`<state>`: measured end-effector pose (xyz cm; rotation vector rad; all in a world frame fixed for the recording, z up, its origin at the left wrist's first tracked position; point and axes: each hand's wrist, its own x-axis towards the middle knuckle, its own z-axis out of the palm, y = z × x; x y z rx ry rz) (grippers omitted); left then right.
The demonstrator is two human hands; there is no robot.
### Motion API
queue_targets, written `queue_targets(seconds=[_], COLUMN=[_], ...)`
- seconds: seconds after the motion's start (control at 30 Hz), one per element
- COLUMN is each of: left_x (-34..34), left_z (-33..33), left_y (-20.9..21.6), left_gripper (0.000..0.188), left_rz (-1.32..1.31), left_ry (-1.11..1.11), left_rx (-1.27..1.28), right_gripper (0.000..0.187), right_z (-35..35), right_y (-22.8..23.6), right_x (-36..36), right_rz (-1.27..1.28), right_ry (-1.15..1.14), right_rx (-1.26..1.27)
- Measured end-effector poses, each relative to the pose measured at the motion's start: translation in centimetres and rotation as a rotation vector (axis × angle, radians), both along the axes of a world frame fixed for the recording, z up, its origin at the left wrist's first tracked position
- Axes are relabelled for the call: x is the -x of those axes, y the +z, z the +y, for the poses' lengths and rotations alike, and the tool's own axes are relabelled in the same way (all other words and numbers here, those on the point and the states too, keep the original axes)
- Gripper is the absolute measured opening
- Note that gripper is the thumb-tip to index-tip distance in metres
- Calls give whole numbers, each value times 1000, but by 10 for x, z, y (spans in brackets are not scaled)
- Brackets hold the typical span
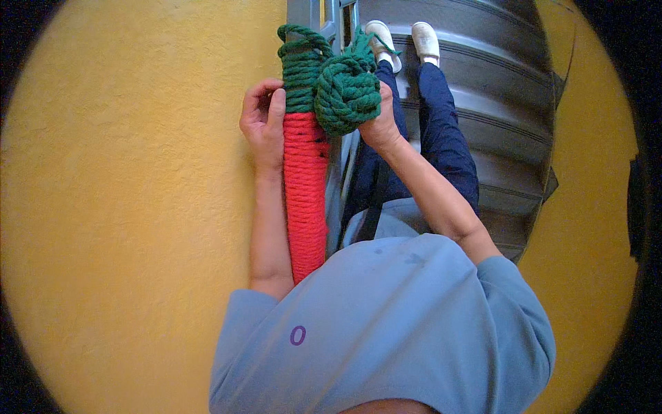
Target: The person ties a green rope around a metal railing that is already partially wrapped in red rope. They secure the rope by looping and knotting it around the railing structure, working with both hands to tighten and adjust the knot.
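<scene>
A handrail is wound tightly with red rope [305, 186] along its nearer length. Beyond that, coils of green rope [298, 79] wrap it, with a looser loop at the far end. My left hand [264, 127] is at the rail's left side, fingers curled and thumb against the green coils near the red border; its fingertips are partly hidden. In my right hand [380, 121] is a thick bundle of green rope [348, 95], held against the right side of the wrapped rail. Its frayed strands stick out at the top. The bundle covers most of my right fingers.
Dark ribbed stairs [507, 117] lie to the right, with my white shoes [426, 40] on a step. A grey metal railing frame [334, 21] runs beside the wrapped rail. On the left is a textured yellow wall [131, 186]; more yellow surface [586, 186] lies beyond the stairs.
</scene>
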<state>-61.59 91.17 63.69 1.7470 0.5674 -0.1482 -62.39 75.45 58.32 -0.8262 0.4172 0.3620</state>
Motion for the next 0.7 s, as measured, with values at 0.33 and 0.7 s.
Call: queue_targets(seconds=[0.33,0.7], left_x=[-14,-46], left_z=[10,-18], left_y=[-32,16], left_gripper=[12,15], left_rz=[-2,-45], left_ry=[47,-192], left_rx=[262,-112], right_gripper=[16,20], right_z=[8,-10], right_y=[-14,25], right_x=[-21,-31], right_rz=[-110,-3], right_ry=[4,-58], right_rx=[221,293])
